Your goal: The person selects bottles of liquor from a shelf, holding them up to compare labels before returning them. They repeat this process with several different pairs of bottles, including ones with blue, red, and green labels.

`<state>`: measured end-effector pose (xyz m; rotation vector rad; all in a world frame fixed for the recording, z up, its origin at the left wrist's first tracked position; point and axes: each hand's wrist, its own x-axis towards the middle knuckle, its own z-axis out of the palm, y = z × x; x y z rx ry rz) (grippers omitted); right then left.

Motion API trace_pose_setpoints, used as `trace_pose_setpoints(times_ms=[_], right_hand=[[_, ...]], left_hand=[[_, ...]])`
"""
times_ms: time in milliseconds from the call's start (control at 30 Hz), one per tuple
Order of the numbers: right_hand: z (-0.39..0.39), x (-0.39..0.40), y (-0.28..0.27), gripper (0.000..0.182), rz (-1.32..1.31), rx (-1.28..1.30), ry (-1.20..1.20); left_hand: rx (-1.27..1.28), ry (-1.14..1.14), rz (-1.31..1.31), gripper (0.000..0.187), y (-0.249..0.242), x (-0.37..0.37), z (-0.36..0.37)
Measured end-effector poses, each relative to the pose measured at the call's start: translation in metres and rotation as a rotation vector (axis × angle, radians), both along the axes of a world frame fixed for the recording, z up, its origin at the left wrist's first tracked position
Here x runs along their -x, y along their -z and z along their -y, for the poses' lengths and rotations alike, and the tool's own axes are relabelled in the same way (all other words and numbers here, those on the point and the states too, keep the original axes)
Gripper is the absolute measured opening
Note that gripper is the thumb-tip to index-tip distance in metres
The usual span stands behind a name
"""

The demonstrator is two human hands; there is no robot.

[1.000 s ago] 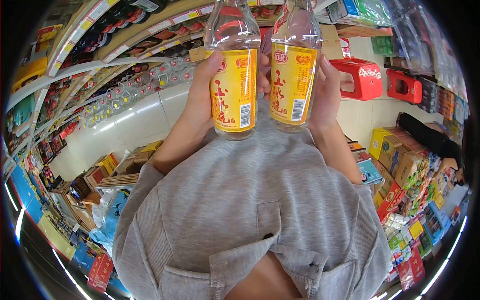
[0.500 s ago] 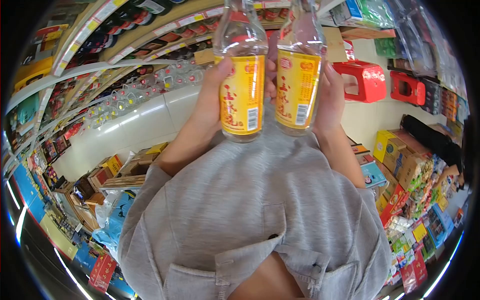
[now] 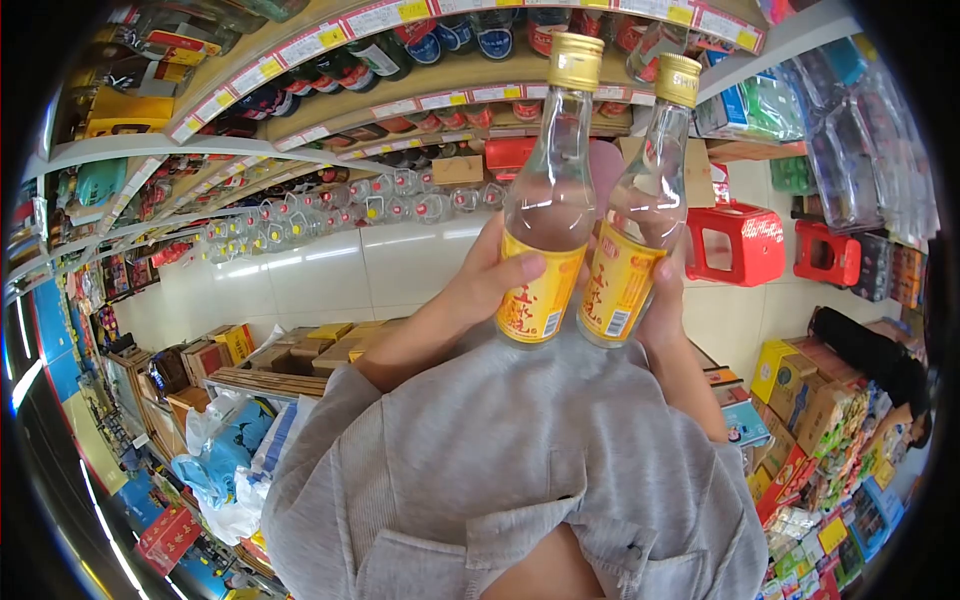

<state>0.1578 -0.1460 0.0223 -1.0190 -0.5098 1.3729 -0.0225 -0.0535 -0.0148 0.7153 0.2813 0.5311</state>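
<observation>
Bottles fill both hands, raised in front of the shop shelves. The left hand [image 3: 487, 283] is wrapped around the left bottle [image 3: 545, 195], thumb across its yellow label; the right hand [image 3: 662, 300] grips the right bottle [image 3: 636, 215] the same way, fingers curled behind it. Both bottles are clear glass with clear liquid, gold screw caps and yellow labels printed with red Chinese characters that are too small and warped to read; each label carries a barcode near its lower edge. They stand nearly upright, leaning slightly toward each other, just beside one another above the grey shirt [image 3: 520, 460]. Behind them, shelves [image 3: 330, 130] hold rows of bottles with white and yellow price tags along the edges. Red plastic stools [image 3: 735, 240] stand on the pale floor to the right.
</observation>
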Motion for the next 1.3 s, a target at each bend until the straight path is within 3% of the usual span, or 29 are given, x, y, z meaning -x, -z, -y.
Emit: trace_pose_setpoints(times_ms=[333, 500, 833, 1067, 1167, 1300], right_hand=[[0.001, -0.007, -0.002, 0.077, 0.012, -0.072, -0.058], [0.009, -0.014, 0.009, 0.096, 0.023, -0.019, -0.116], [0.019, -0.011, 0.022, 0.085, 0.122, -0.033, -0.002], [0.008, -0.01, 0.013, 0.089, -0.037, -0.061, -0.132], [0.006, -0.007, -0.006, 0.092, -0.389, -0.027, -0.151], [0.008, -0.017, 0.016, 0.107, -0.578, -0.229, -0.205]], left_hand=[[-0.056, -0.002, -0.018, 0.079, -0.01, -0.001, 0.003], [-0.059, -0.001, 0.003, 0.079, -0.012, -0.001, 0.005], [-0.047, 0.009, -0.091, 0.096, -0.018, -0.001, 0.002], [0.031, 0.074, 0.039, 0.099, -0.011, -0.004, -0.003], [0.119, 0.04, 0.058, 0.102, -0.02, -0.009, 0.003], [0.1, 0.103, 0.049, 0.105, -0.02, -0.009, 0.0]])
